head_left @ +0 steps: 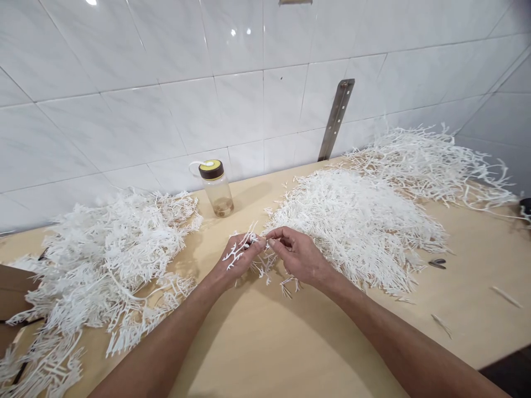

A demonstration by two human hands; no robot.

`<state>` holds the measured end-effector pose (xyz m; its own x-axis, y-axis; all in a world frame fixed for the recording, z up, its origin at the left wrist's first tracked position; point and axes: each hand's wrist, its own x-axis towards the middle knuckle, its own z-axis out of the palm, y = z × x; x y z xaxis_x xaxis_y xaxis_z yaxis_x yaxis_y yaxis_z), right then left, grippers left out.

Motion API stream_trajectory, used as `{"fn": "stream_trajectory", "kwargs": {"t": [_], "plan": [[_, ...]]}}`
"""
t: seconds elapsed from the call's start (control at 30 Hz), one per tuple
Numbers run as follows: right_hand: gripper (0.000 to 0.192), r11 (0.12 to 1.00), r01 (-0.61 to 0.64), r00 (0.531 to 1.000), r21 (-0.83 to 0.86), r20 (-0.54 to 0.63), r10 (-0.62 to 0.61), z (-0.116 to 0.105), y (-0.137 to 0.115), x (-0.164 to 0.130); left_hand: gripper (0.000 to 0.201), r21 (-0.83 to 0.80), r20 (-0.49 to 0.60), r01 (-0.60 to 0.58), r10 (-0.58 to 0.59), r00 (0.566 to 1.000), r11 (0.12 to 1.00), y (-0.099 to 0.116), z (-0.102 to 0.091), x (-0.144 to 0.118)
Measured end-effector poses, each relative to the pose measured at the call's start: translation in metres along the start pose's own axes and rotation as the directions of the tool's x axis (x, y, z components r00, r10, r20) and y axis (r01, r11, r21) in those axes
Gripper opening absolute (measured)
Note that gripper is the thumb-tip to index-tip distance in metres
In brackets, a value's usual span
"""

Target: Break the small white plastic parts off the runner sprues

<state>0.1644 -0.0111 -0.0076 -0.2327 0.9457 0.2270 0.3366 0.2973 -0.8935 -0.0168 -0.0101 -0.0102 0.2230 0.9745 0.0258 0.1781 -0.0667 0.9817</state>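
Hands meet near the tabletop (265, 342) middle, bare wood toward the near edge. Left hand (238, 258) and right hand (296, 255) each pinch shut on one white plastic branch piece (244, 246), lying left to right, twigs pointing out. White piles (103, 249) flank them.

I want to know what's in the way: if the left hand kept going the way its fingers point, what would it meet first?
Probably the right hand, whose fingertips touch the left hand on the white plastic sprig; beyond lies the middle pile.
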Motion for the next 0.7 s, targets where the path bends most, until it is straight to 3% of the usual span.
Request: {"fn": "stream_trajectory", "kwargs": {"t": [0.17,0.27,0.37,0.47,0.7], "plan": [[0.027,0.975,-0.166,0.98,0.146,0.137,0.146,-0.007,-0.001,0.001,0.041,0.02,0.028,0.001,-0.002,1.0,1.0,0.0,-0.003,0.0],[0.028,0.972,-0.2,0.972,0.124,0.147,0.181,-0.009,0.0,0.002,0.04,0.017,0.049,0.008,-0.009,0.999,1.0,0.0,-0.003,0.001],[0.024,0.999,-0.026,0.999,-0.04,0.043,0.028,-0.008,0.001,0.001,0.039,-0.009,0.008,0.033,-0.033,0.999,0.999,0.003,-0.002,-0.002],[0.02,0.957,0.17,0.984,-0.234,-0.019,-0.179,-0.002,0.002,0.0,0.039,-0.016,0.0,0.05,-0.05,0.999,0.999,0.011,-0.002,-0.008],[0.015,0.9,0.175,0.966,-0.399,-0.106,-0.235,0.016,0.011,-0.001,0.044,0.019,0.122,-0.019,0.017,0.992,1.0,0.021,-0.001,-0.004]]}}
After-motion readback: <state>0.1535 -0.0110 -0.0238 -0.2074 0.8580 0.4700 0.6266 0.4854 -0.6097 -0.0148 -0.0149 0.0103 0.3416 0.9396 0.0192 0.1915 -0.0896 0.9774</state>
